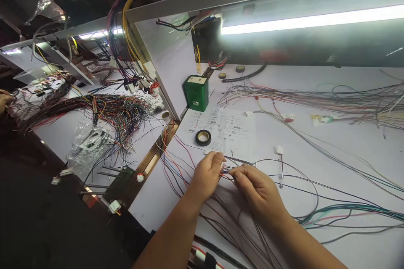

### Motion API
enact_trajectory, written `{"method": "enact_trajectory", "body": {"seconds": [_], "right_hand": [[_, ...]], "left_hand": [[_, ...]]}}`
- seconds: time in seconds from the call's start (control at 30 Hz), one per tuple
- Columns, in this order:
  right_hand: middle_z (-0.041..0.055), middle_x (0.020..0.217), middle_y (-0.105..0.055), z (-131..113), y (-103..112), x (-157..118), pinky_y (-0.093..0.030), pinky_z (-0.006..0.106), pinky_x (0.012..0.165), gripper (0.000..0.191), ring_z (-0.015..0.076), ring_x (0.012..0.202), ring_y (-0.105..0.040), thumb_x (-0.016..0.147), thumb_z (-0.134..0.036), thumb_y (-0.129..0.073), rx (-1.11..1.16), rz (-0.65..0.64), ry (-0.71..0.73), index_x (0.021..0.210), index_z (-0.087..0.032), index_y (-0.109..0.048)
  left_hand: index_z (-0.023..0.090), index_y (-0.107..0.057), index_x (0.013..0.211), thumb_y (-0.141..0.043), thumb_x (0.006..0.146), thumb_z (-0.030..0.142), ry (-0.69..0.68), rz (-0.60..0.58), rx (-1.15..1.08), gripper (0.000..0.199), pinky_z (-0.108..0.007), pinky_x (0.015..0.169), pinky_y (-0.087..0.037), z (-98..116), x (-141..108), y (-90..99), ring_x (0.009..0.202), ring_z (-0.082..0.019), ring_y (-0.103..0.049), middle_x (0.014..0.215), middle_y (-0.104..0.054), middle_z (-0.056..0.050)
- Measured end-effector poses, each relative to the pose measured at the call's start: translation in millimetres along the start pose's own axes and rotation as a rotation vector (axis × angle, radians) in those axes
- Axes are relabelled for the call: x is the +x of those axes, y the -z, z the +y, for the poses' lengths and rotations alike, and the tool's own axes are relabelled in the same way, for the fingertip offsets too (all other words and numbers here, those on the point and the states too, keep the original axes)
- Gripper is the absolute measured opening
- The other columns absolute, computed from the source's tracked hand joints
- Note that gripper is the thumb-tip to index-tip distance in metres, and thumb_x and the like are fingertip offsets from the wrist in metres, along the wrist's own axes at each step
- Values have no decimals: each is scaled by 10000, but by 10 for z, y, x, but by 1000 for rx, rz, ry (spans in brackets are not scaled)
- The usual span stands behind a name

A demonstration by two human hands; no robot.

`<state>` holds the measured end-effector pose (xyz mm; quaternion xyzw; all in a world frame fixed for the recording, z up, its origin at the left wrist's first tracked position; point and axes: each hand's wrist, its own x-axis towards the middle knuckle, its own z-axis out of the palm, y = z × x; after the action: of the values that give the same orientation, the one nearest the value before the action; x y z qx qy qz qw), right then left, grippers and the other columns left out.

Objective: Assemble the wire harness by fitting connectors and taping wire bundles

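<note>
My left hand [206, 174] is closed around a bundle of thin wires [224, 171] near the middle of the white table. Close at its right, my right hand [255, 185] pinches wires of the same bundle between thumb and fingers. Brown and dark wires [233, 218] run from under the hands toward the table's front edge. Just beyond my left hand, a roll of black tape [203, 137] lies on printed sheets [233, 128]. What sits inside my left palm is hidden.
A green box [196, 93] stands by the partition [164, 59]. Long wires [296, 98] stretch across the back right, with teal wires [344, 208] at the right. Left lie a tangled wire pile [120, 113] and a plastic bag [91, 143]. Another person's hand [4, 100] shows far left.
</note>
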<state>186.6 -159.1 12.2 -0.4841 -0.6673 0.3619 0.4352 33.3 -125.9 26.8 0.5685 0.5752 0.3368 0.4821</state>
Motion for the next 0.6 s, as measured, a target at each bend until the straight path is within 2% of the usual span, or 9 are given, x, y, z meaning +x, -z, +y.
{"method": "enact_trajectory", "body": {"seconds": [0.07,0.17,0.27,0.33,0.47,0.6], "right_hand": [[19,791,-633,30,46,26,-479,274,725,255,151,748,-603,940,-337,-445,60,5,-71,1056,-221,-639],[42,998,-656,116,81,76,-464,313,877,364,164,938,-605,935,-374,-467,196,-6,-174,1268,-243,-536],[39,994,-660,192,86,115,-481,331,858,508,151,892,-602,943,-397,-452,318,-24,-233,1421,-260,-348],[28,949,-650,211,80,124,-482,332,849,525,148,861,-595,944,-395,-451,240,-26,-226,1437,-263,-328],[25,882,-580,202,49,113,-482,309,803,396,152,836,-573,968,-338,-392,-56,-21,-85,1350,-278,-478],[23,820,-536,192,19,108,-489,316,712,394,163,754,-547,975,-279,-372,-185,-63,18,1359,-282,-457]], "left_hand": [[209,-580,837,-358,915,530,-49,17,111,397,-241,592,-326,-18,5,27,587,-131,-442,612,-492,28],[221,-601,853,-380,921,502,-105,37,303,364,-248,602,-306,-29,7,61,605,-136,-456,623,-518,26],[214,-599,836,-392,920,492,-106,32,301,357,-246,595,-312,-16,4,67,611,-134,-456,639,-526,22],[206,-596,846,-422,910,488,-107,-6,200,337,-239,602,-340,1,-4,54,623,-130,-461,665,-536,19],[204,-617,971,-534,864,462,-127,-66,45,291,-240,687,-408,2,-23,18,719,-135,-525,833,-608,-10],[218,-628,1046,-570,856,403,-149,-104,-15,272,-258,756,-437,-41,-24,-13,810,-154,-567,933,-635,-30]]}}
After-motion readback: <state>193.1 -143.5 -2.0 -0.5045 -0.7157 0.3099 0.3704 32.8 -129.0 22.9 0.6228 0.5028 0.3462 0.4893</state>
